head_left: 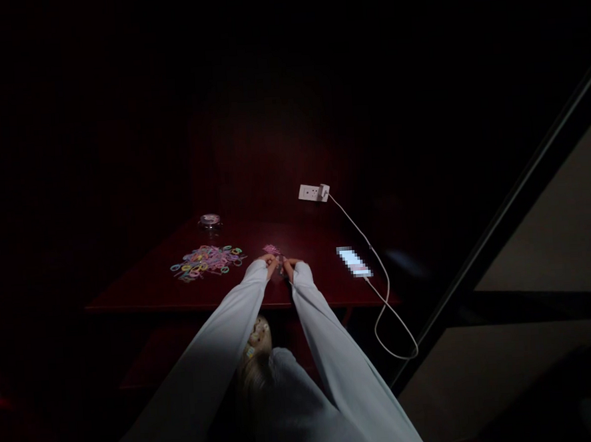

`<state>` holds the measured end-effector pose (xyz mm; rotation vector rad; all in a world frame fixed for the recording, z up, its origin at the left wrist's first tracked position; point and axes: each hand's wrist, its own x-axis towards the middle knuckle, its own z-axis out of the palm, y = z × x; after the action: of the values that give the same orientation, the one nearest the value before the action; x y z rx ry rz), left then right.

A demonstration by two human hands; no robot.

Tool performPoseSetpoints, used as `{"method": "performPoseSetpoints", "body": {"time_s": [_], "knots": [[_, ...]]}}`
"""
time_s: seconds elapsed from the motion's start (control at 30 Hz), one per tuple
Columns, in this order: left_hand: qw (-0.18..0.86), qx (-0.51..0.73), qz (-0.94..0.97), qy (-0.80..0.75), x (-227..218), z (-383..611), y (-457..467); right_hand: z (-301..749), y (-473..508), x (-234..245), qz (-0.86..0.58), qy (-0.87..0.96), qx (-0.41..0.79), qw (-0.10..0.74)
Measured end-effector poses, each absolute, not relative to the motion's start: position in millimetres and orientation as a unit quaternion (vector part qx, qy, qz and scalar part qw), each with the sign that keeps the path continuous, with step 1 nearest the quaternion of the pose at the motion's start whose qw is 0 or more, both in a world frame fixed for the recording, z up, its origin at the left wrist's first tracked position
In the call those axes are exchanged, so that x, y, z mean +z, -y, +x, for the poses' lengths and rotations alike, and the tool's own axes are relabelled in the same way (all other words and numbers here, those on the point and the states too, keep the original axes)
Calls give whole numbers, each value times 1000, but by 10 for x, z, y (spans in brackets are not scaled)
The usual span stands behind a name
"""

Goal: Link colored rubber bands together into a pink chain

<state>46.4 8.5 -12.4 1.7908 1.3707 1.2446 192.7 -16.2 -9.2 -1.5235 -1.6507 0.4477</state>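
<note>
My left hand [269,263] and my right hand [290,266] are close together over the front part of a dark red table [250,290]. Both have their fingers closed in a pinch around something small between them, too dim and tiny to name. Just beyond my fingertips lies a small pink bunch of thin pieces [271,249]. To the left of my hands is a loose pile of colourful bands [208,261], pink, purple, yellow and green, which look like hair ties.
A round clear container [210,221] stands at the table's back left. At the right lies a lit phone [354,262], its white cable [388,282] looping past the table edge up to a charger [324,192] in the wall socket [308,193]. The surroundings are very dark.
</note>
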Motion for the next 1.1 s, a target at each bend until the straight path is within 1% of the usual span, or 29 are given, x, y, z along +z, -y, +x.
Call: {"method": "performPoseSetpoints", "body": {"time_s": [0.17, 0.27, 0.57, 0.8, 1.1], "knots": [[323, 464, 645, -515, -65, 487, -86, 1891, 169, -56, -632, 656, 148, 386], [334, 466, 637, -515, -60, 495, -80, 1874, 160, -66, -635, 660, 156, 370], [339, 462, 636, -516, -72, 478, -25, 1880, 194, -77, -617, 675, 163, 370], [315, 461, 644, -523, -111, 477, -66, 1894, 171, -79, -621, 674, 162, 365], [260, 458, 662, -533, -177, 493, -82, 1875, 178, -89, -648, 676, 93, 339]]}}
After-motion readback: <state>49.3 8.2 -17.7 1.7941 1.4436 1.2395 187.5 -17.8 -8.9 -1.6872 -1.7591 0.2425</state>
